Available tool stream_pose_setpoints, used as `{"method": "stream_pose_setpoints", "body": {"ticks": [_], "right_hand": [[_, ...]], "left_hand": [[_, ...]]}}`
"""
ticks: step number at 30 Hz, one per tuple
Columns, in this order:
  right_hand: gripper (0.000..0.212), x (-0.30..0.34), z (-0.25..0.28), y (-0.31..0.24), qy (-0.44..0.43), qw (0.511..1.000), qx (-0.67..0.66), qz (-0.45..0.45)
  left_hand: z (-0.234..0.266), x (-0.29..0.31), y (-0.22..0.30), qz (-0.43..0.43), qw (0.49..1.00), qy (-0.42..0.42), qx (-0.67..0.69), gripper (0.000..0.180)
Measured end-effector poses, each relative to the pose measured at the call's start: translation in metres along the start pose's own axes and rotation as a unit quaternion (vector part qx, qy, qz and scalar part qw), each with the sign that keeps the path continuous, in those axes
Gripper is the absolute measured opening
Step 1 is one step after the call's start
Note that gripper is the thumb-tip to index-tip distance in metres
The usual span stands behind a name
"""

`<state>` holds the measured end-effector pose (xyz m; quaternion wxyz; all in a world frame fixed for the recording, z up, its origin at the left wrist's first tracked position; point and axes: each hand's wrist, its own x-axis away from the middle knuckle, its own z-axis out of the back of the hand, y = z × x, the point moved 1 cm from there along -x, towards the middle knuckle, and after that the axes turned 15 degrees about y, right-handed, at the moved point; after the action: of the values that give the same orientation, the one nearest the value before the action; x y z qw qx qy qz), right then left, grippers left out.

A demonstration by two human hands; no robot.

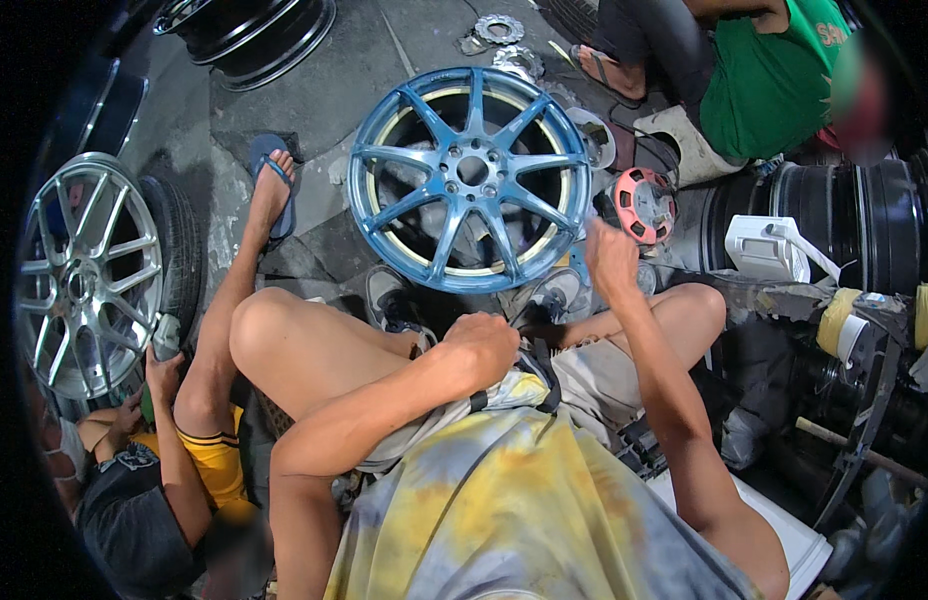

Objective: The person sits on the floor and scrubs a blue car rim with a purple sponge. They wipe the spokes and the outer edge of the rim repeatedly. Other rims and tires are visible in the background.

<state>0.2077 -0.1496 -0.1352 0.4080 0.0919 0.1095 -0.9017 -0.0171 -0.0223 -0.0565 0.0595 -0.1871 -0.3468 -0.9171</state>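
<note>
A blue wheel rim (471, 128) with several spokes stands before my feet, its face up and its blue coat uneven, with pale metal showing through on some spokes. My right hand (612, 262) is closed at the right edge of the wheel; whatever its fingers hold is hidden. Over my lap my left hand (481, 350) is curled shut, apart from the wheel. I cannot make out what lies in it. A pink and black round device (644, 205) sits just beyond my right hand.
At left, a person in a dark shirt (134, 520) works on a silver wheel (81, 280). Another person in a green shirt (764, 85) sits at the upper right. A white boxy container (767, 248) rests by stacked dark rims (824, 205). A black rim (264, 45) lies far left.
</note>
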Motion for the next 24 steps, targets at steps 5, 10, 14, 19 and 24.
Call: {"method": "stream_pose_setpoints", "body": {"ticks": [5,10,14,19,24], "right_hand": [[0.022,-0.015,-0.053,0.024,0.031,0.998,0.053,0.031],[0.024,-0.065,-0.080,0.031,0.069,0.995,0.067,0.011],[0.024,-0.051,-0.082,0.027,0.043,0.997,0.061,-0.035],[0.020,-0.040,-0.075,0.029,0.108,0.993,0.042,-0.001],[0.018,-0.054,-0.070,0.028,0.024,0.998,0.066,0.005]], "left_hand": [[0.005,-0.006,0.006,0.009,1.000,-0.011,-0.021,0.039],[0.010,-0.007,0.004,0.005,1.000,-0.007,-0.017,0.039],[0.005,-0.003,0.002,0.021,1.000,-0.009,-0.012,0.039],[0.008,-0.008,0.003,-0.008,1.000,0.001,-0.018,0.038],[0.009,-0.009,0.007,-0.005,1.000,-0.018,-0.018,0.038]]}}
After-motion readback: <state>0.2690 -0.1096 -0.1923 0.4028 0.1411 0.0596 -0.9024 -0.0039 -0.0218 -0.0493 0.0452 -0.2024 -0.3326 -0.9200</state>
